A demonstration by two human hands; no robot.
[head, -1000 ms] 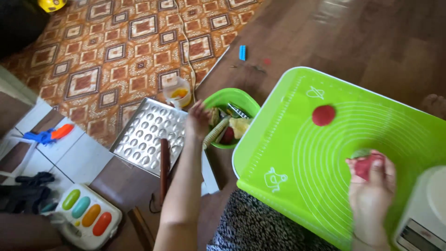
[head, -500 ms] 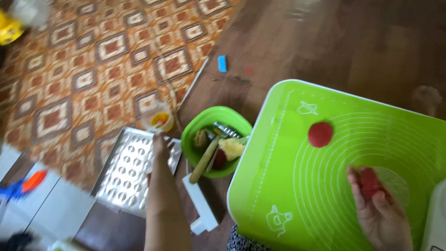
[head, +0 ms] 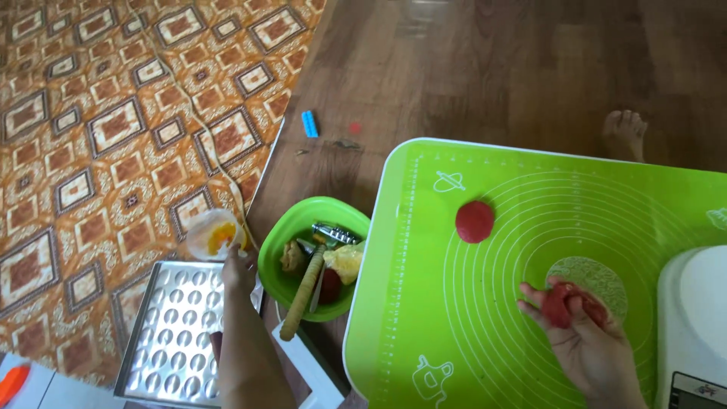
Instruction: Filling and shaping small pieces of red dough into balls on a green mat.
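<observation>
My right hand (head: 587, 341) lies palm up on the green silicone mat (head: 424, 303), fingers curled around a lump of red dough (head: 562, 304). Beside it a pale green dough disc (head: 598, 274) rests on the mat. A flat red dough round (head: 475, 221) sits farther up the mat. My left hand (head: 238, 266) reaches out to a small clear cup with orange contents (head: 213, 233) and touches its rim; I cannot see whether the fingers grip it.
A green bowl (head: 282, 274) holding a wooden roller, metal tools and dough bits stands between cup and mat. A dimpled metal tray (head: 170, 333) lies at the lower left on a patterned rug. A white scale (head: 693, 318) sits at the right. A bare foot (head: 625, 130) and a blue piece (head: 309, 123) rest on the wood floor.
My left hand has moved from the green bowl over to the small cup. My right hand has turned palm up with the red dough, uncovering the pale green disc.
</observation>
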